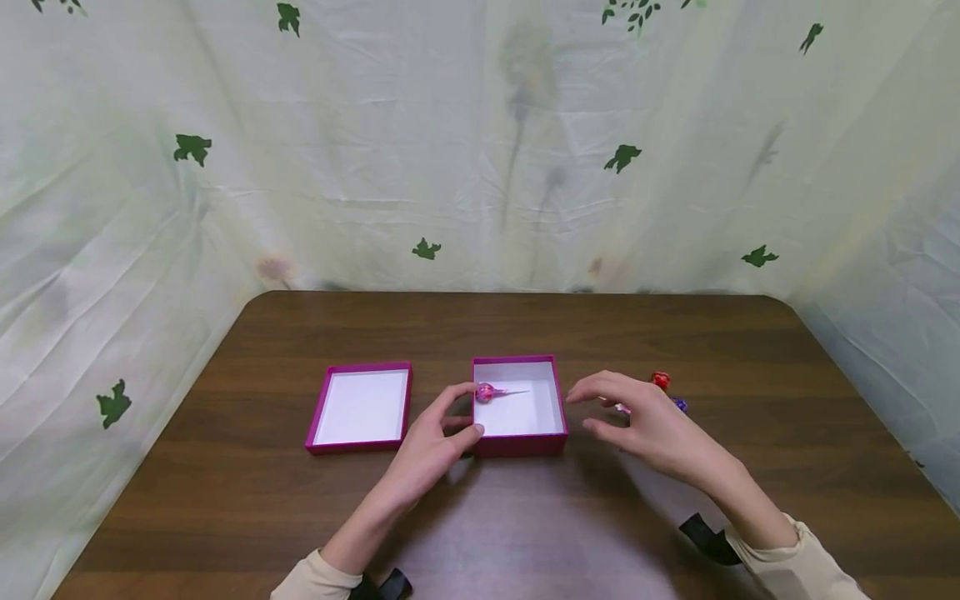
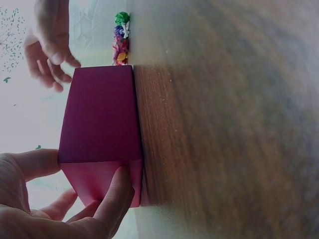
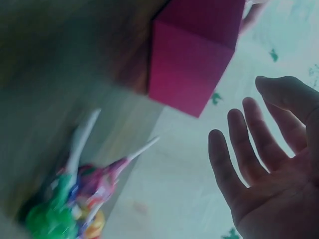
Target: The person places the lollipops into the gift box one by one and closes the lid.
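Note:
In the head view an open pink box [image 1: 519, 447] with a white inside stands mid-table. One pink-wrapped lollipop [image 1: 486, 392] lies in it, its stick pointing right. My left hand [image 1: 433, 446] holds the box by its left side, thumb at the near corner and fingers along the side wall. My right hand [image 1: 651, 421] hovers just right of the box with bent, parted fingers and nothing in them. Beyond it sit several wrapped lollipops, among them a red one [image 1: 660, 380] and a blue one [image 1: 679, 404], partly hidden by the hand; a green one [image 3: 52, 219] shows in the right wrist view.
A matching pink lid [image 1: 312, 437], white inside facing up, lies left of the box. The brown wooden table [image 1: 247, 400] is backed by a pale curtain [image 1: 450, 150] with green leaf prints. Black straps [image 1: 708, 540] hang at both wrists.

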`<state>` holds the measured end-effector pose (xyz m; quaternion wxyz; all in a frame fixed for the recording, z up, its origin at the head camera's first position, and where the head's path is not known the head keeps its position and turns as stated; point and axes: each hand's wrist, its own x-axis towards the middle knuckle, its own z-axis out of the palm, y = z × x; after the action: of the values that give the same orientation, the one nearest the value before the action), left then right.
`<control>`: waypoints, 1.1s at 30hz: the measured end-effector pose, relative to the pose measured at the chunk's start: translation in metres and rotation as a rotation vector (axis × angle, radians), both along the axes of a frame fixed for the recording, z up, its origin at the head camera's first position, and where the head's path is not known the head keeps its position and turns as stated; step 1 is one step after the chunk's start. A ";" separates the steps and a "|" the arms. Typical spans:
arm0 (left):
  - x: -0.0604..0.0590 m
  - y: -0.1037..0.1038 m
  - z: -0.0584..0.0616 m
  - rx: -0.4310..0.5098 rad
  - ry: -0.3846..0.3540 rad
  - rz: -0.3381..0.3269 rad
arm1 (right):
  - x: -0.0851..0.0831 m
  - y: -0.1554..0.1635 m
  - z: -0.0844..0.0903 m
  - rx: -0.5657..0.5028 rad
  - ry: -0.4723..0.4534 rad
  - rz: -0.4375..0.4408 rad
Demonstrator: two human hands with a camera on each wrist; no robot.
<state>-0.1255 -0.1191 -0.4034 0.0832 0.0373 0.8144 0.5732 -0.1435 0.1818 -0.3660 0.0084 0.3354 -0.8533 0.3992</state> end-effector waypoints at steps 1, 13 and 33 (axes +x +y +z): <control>0.000 0.000 0.000 0.002 -0.003 0.001 | 0.000 0.004 -0.002 0.010 -0.001 -0.004; -0.001 0.000 0.002 0.008 -0.021 0.003 | -0.002 0.043 -0.020 0.092 -0.018 -0.074; 0.000 0.000 0.001 0.008 -0.033 0.001 | -0.015 0.048 -0.036 0.189 -0.131 -0.131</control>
<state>-0.1258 -0.1194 -0.4020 0.0963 0.0279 0.8105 0.5770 -0.1583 0.2301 -0.4017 -0.0527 0.2515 -0.9059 0.3367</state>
